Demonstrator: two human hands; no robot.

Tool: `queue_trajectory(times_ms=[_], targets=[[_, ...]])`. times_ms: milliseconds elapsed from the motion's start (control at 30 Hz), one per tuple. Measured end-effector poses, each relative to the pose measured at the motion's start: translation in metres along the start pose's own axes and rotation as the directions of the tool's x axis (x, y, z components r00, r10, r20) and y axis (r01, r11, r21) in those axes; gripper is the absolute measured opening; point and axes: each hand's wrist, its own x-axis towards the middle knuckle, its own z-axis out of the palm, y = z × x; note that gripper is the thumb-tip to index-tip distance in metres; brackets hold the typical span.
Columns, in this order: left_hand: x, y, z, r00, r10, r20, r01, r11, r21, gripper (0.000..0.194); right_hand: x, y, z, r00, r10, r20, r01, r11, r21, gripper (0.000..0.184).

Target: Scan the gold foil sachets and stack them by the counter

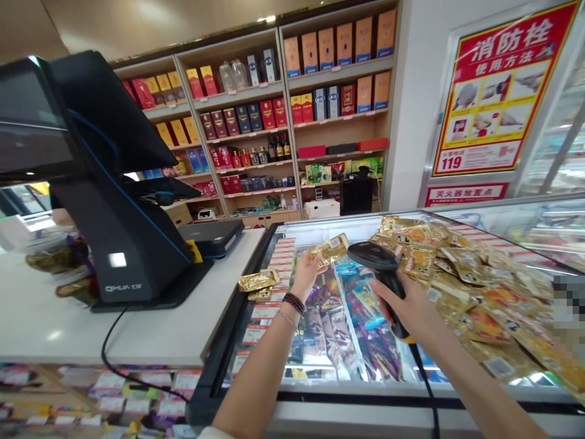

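The left hand (305, 275) pinches a gold sachet (328, 250) by one end between thumb and fingers. The right hand (408, 311) closes around the grip of a black corded barcode scanner (375, 257), its head held just beside the sachet. Both work above a glass-topped freezer (347, 390), with loose gold sachets (479, 292) heaped on its top.

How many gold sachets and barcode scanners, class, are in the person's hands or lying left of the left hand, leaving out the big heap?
Gold sachets: 3 (one in the left hand, two lying left of it)
Barcode scanners: 1 (in the right hand)
Total: 4
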Motion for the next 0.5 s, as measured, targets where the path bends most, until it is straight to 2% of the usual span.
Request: queue_trajectory(times_ms=[200,500], targets=[[0.002,-0.008,-0.009,0.999,-0.03,-0.026,0.03,0.999,-0.013,0.028,0.002,-0.003,0.02,1.0,-0.005,0.023,0.005,1.0,-0.004,0.033],[-0.002,-0.004,-0.01,0.996,-0.071,-0.05,0.07,0.997,-0.024,0.024,0.008,0.009,0.029,0.998,0.04,0.053,-0.042,0.999,0.031,0.036]])
